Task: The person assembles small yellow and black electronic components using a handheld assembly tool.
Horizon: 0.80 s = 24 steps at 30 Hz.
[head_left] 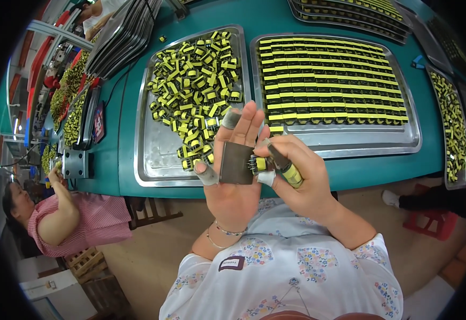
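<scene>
My left hand (236,176) is raised with its palm up, and a flat dark grey rectangular block (236,162) lies in it, pinned by a taped thumb. My right hand (302,178) presses a small yellow-and-black transformer part (259,164) against the block's right edge. The same hand also grips a dark tool with a yellow handle (288,168). Both hands hover over the table's front edge, just in front of a metal tray (153,160) heaped with loose yellow-and-black parts (198,88).
A second metal tray (409,140) at the right holds parts laid in neat rows. More trays stand at the back and far right on the teal table (121,133). Stacked dark trays (121,34) lie at the back left. Another person (57,213) works at the left.
</scene>
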Available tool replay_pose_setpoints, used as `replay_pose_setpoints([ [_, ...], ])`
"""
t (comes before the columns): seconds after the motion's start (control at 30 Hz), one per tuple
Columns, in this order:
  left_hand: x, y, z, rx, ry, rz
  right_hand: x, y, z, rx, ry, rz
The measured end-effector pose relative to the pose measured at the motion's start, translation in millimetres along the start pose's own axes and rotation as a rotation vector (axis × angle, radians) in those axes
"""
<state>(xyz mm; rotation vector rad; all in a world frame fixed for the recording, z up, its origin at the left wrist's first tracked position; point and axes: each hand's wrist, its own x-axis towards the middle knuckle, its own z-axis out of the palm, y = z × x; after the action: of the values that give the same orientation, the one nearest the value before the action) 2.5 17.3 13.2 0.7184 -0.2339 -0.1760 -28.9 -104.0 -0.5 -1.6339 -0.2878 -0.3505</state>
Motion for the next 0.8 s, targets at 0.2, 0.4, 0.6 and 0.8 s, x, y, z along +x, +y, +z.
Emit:
replay_pose_setpoints([
  [0.2,-4,0,5,0.193,-0.022,-0.009,0,-7,-1,-0.046,-0.013,-0.016],
  [0.4,-8,-2,2,0.180,-0.084,0.025,-2,-14,-3,-0.136,-0.008,-0.077],
  [0.6,-10,-2,1,0.227,-0.111,0.028,-5,-12,-1,-0.145,0.010,-0.067],
  [0.8,-12,-2,8,0.409,-0.042,-0.002,-4,-17,-2,-0.178,-0.015,-0.057],
])
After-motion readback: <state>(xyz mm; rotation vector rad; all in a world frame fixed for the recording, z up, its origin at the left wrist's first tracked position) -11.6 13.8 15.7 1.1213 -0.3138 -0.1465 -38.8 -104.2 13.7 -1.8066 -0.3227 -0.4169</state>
